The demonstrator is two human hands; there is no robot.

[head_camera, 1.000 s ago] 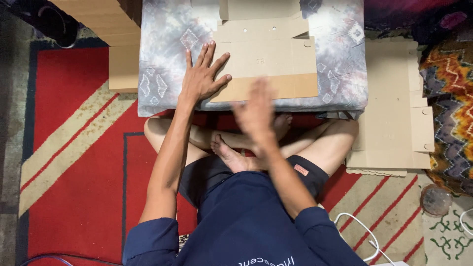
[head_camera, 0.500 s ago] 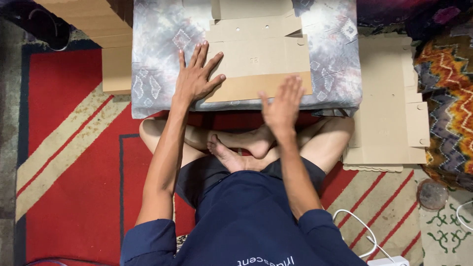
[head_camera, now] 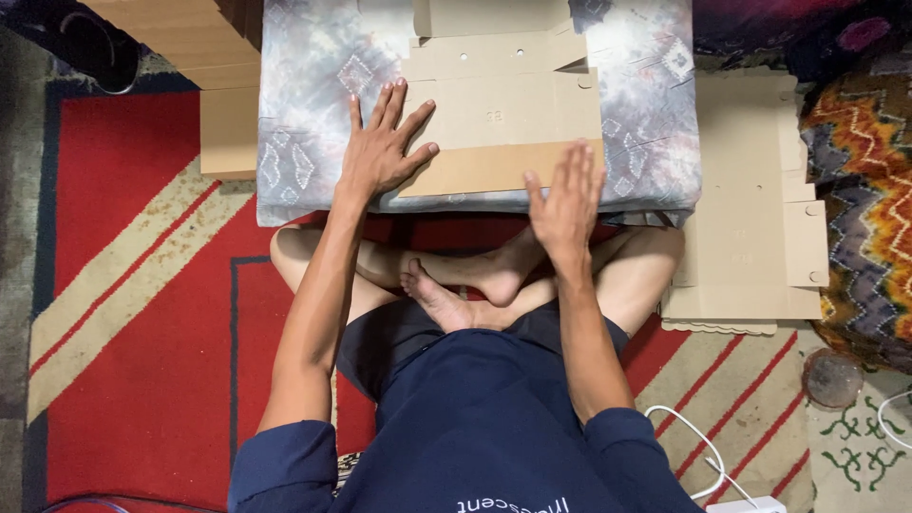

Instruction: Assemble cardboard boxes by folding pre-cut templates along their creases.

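No grip was closed: the left hand [head_camera: 382, 147] lay spread on the flat cardboard blank [head_camera: 499, 114] near the tabletop [head_camera: 304, 123] front edge, while the right hand [head_camera: 565, 199], fingers open, had moved up to that edge.

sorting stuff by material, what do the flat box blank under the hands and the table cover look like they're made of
Flat box blank: plain brown cardboard, matte, with die-cut flaps, creases and small punched holes; the left hand presses on it, the right hand is at its near edge. Table cover: probably soft woven fabric, grey tie-dye with pale diamond prints, draping over the edge.
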